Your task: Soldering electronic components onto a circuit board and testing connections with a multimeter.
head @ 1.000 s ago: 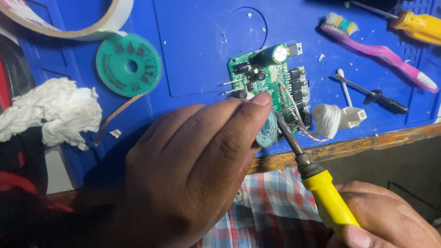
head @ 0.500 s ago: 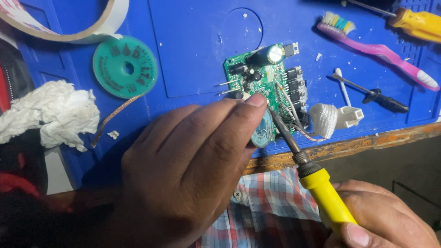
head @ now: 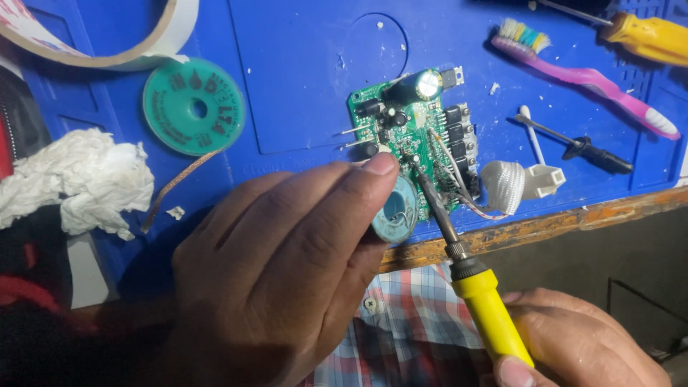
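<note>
The green circuit board point(head: 416, 136) lies flat on the blue work mat point(head: 301, 86), near the mat's front edge, and everything else is placed from it. The left hand point(head: 287, 279) comes in from the board's lower left, its fingers bunched together with the tip of the forefinger touching the board's lower left edge. Between those fingers, just below the board, sits a small teal solder spool point(head: 394, 211), pinched in the closed hand; the solder strand itself is too thin to trace.

The right hand point(head: 573, 351) is below and to the right of the board, wrapped around the yellow handle of a soldering iron point(head: 487, 315). The iron's dark shaft slants up and to the left, and its tip meets the board's lower middle, right beside the left forefinger.

A white connector plug with a wrapped white sleeve point(head: 519, 185) lies just to the right of the board, joined to it by thin wires. Further right lie a small black screwdriver point(head: 580, 147) and, above it, a pink toothbrush point(head: 588, 75); a yellow-handled screwdriver point(head: 648, 32) lies at the far upper right. To the board's left rests a green reel of desoldering braid point(head: 192, 106) with a copper strand trailing down. Further left is a crumpled white tissue point(head: 72, 179), and above the reel a roll of tape point(head: 100, 39).
</note>
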